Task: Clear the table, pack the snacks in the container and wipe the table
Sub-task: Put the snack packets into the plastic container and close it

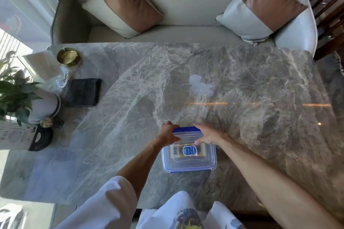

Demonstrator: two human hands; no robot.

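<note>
While both hands work at its far rim, the container (189,156) sits by the surface's (242,83) near edge, long axis left-right. Left hand (168,134) is clamped on the blue clasp (186,129); right hand (209,135) presses the lid, fingers spread. Snacks show only blurrily through the lid; a dark cloth (82,92) lies toward the far-left corner.

Snack packet label (189,151): seen through the clear lid of the container (188,163), a blue oval badge on a yellow-and-dark ground with a barcode-like strip at its left; the lettering is too small and blurred to read.
White box (14,136): at the table's left edge by the plant, faint dark marks that look like "TO", the rest unreadable.
Shirt print (188,217): a blue and yellow picture, no words legible.
</note>
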